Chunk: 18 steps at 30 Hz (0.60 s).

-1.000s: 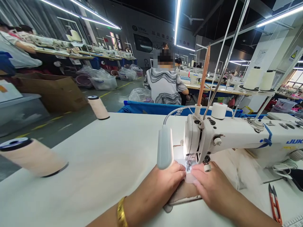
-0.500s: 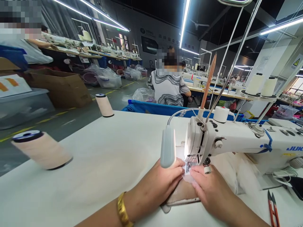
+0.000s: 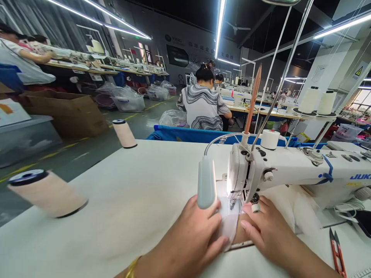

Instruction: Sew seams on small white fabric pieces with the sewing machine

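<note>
My left hand [image 3: 197,235] lies with its fingers stretched out along the left side of a sheer whitish fabric [image 3: 230,226]. Part of that hand is covered by a grey lamp head [image 3: 206,183]. On the fabric's other side, my right hand [image 3: 269,227] rests with thumb and fingers apart, its fingertips partly hidden beneath the machine head. Between both hands, the fabric runs under the lit presser foot [image 3: 232,203] of a white sewing machine [image 3: 278,173]. A brown patch [image 3: 242,231] shows beside the fabric near my right thumb.
Two pale thread cones, one near [image 3: 50,195] and one farther [image 3: 124,134], stand on the white table [image 3: 116,216]. Red-handled thread snips [image 3: 337,251] lie at the right. More sheer fabric [image 3: 304,212] bunches behind my right hand. A person [image 3: 203,100] sits ahead, facing away.
My left hand has slid toward me and its fingers have spread from the presser foot. My right hand has shifted slightly right. More of the sheer fabric shows between them.
</note>
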Each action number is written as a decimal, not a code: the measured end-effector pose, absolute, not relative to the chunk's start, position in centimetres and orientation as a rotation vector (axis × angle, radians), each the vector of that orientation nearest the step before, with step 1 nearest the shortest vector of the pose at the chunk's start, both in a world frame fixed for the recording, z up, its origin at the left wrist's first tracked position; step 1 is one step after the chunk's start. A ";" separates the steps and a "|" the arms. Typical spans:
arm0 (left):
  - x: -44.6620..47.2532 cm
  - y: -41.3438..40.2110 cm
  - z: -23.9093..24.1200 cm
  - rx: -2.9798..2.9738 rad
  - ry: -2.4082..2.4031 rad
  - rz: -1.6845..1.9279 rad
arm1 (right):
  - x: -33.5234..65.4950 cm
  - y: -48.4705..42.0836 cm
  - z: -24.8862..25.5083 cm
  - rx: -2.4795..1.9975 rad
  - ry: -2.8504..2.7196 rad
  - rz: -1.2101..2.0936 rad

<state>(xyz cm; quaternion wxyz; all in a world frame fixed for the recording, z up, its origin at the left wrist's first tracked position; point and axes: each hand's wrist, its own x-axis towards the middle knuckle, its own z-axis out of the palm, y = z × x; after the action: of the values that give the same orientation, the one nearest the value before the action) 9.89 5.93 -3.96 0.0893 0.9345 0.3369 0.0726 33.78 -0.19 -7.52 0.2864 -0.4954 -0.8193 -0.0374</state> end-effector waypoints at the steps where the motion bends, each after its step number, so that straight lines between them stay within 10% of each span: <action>1: 9.9 5.4 -3.7 2.728 0.957 0.176 | 33.6 -0.2 -7.4 -1.279 -2.194 -0.084; 18: 9.8 5.5 -7.5 2.849 0.576 0.704 | 32.9 -0.4 -7.2 -1.363 -2.500 -0.004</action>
<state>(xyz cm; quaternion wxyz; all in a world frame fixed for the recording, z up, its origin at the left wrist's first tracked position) 9.84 5.51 -7.55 0.0755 0.9499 0.1921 0.2348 32.94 -0.43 -7.16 0.1467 -0.4734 -0.8685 -0.0014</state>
